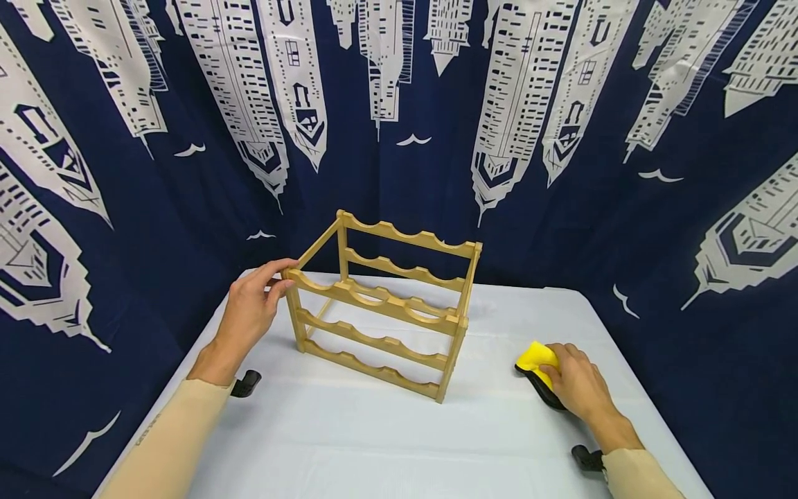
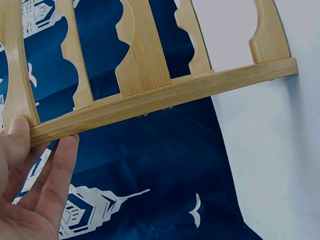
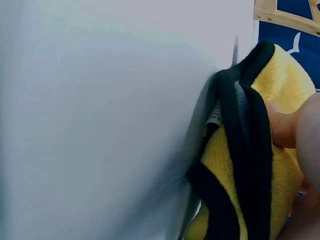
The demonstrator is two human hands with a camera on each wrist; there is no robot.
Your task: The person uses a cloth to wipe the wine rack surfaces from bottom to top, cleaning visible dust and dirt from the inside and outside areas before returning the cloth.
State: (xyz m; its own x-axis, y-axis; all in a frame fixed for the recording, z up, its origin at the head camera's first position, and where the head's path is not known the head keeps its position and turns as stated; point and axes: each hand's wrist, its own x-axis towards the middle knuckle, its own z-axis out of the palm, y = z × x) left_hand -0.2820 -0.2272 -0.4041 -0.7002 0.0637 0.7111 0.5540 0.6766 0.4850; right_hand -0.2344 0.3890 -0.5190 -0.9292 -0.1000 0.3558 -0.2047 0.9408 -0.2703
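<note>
A light wooden bottle rack point(image 1: 386, 303) with scalloped rails stands on the white table, left of centre. My left hand point(image 1: 252, 301) grips its near left top corner; in the left wrist view the thumb point(image 2: 19, 132) lies on one side of the wooden post point(image 2: 165, 95) and the fingers on the other. Over at the right, my right hand point(image 1: 582, 384) holds a bunched yellow cloth point(image 1: 537, 357) with black edging, low at the table. In the right wrist view the thumb presses into the folded cloth point(image 3: 285, 75), and a small white label shows among its folds.
The white table point(image 1: 374, 443) lies under both hands. Behind it and at the sides hangs a dark blue curtain point(image 1: 399, 180) printed with white buildings and birds. Black straps point(image 1: 247, 383) sit at both wrists. The rack is close to the table's back edge.
</note>
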